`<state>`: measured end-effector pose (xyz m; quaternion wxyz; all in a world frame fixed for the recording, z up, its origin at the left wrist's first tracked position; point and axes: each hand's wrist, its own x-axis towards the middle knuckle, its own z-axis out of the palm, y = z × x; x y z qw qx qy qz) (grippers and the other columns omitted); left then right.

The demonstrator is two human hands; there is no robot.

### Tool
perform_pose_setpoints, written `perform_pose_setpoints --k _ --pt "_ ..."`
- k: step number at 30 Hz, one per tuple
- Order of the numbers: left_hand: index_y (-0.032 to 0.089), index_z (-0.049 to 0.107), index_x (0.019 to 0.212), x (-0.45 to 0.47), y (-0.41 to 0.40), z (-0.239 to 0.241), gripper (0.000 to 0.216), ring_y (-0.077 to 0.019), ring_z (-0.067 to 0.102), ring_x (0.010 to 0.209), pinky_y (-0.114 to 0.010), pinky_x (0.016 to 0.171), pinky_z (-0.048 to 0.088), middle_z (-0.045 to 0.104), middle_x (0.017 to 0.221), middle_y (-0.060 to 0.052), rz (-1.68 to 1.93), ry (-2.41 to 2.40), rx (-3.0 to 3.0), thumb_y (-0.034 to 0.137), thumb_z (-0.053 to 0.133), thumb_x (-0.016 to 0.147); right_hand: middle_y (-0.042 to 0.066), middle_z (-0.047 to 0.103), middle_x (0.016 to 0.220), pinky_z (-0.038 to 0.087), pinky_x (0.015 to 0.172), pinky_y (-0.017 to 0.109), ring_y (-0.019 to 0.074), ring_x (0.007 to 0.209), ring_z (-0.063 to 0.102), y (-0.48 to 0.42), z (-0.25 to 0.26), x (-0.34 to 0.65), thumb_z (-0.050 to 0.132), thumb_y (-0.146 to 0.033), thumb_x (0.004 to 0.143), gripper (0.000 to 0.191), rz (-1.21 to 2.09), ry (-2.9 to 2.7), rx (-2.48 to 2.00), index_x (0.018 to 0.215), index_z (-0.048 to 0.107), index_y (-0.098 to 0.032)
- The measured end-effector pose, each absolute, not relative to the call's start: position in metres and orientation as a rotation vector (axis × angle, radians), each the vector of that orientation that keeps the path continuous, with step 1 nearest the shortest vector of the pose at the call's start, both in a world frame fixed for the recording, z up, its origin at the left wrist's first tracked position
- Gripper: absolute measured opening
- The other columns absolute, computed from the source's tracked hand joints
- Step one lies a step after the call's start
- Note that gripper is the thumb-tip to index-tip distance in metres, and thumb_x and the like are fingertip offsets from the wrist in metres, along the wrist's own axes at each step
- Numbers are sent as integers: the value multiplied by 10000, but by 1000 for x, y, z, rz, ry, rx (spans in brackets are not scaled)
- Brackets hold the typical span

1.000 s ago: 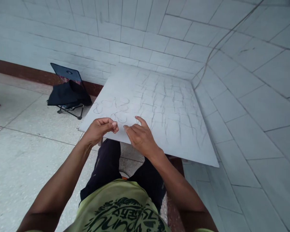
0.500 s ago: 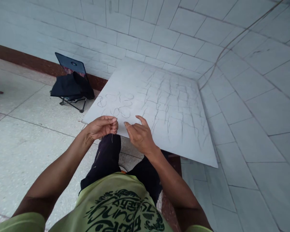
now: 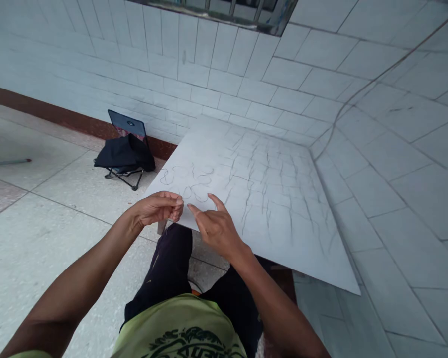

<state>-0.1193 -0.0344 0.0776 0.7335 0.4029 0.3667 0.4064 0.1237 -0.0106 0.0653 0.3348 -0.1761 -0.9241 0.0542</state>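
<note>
My left hand (image 3: 160, 207) is closed in a pinch, thumb against finger, above the near left edge of a white board (image 3: 209, 134). A thin thread hangs from it, barely visible now against my dark trouser leg. Just to the right, my right hand (image 3: 217, 221) hovers over the same edge, its thumb and index finger stretched apart and the other fingers curled; nothing shows between them. Beyond both hands, several loose curly threads (image 3: 197, 195) lie on the board. Rows of dark wavy strands (image 3: 269, 184) cover its middle and right side.
A small folding chair (image 3: 125, 154) with dark cloth on it stands on the floor left of the board. Tiled walls (image 3: 239, 89) meet at the board's far right corner, where a cable (image 3: 339, 112) runs down. A barred window (image 3: 231, 10) is above.
The view has tilted up, bringing the window in at the top. My hands stay close together in nearly the same pose, the left still pinching.
</note>
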Motion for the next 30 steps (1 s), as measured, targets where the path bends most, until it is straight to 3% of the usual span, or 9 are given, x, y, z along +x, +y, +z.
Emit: perform_pose_setpoints --k 6,12,15,17,19,22,30 --pt "171 680 673 -122 -32 84 299 -171 571 608 -335 648 508 582 640 -40 722 804 958 404 832 780 -87 520 610 322 1237 617 116 556 484 -4 71 134 411 -77 1021 516 253 -2495 -360 1435 608 -312" --pt "178 667 657 -125 -31 88 315 -168 562 595 -317 620 500 585 626 -44 690 834 1001 417 830 781 -24 636 736 298 1256 635 156 706 605 -2 78 146 507 -153 1028 295 183 -2589 -362 1239 693 -241" --pt "161 660 692 -128 -30 86 301 -160 574 623 -292 634 494 598 653 -46 682 802 1019 391 797 830 -28 603 683 338 1254 585 143 630 559 -4 70 151 448 -106 1034 300 32 -2603 -416 1116 718 -206" --pt "146 653 712 -130 -29 85 300 -151 578 634 -279 654 492 605 664 -46 677 766 1026 377 783 853 -21 601 652 490 1132 502 138 586 539 -8 61 152 431 -107 1046 296 -33 -2609 -477 1121 711 -165" --pt "135 651 724 -132 -27 83 299 -143 580 641 -272 673 488 608 676 -46 677 751 1034 365 762 880 9 648 674 593 861 370 148 589 580 -13 53 152 438 -156 1067 270 -14 -2610 -585 1146 695 -135" --pt "133 651 734 -135 -26 83 287 -138 580 649 -268 684 481 595 686 -39 683 764 1036 344 745 903 55 727 772 506 605 266 174 645 670 -23 46 149 427 -242 1096 276 120 -2624 -770 1167 673 -139" --pt "147 645 727 -146 -26 94 294 -140 572 648 -271 680 470 580 686 -32 675 815 1059 359 755 899 163 727 1245 563 791 362 272 989 740 -38 43 144 373 -107 1021 445 375 -2698 -918 1447 497 -134"
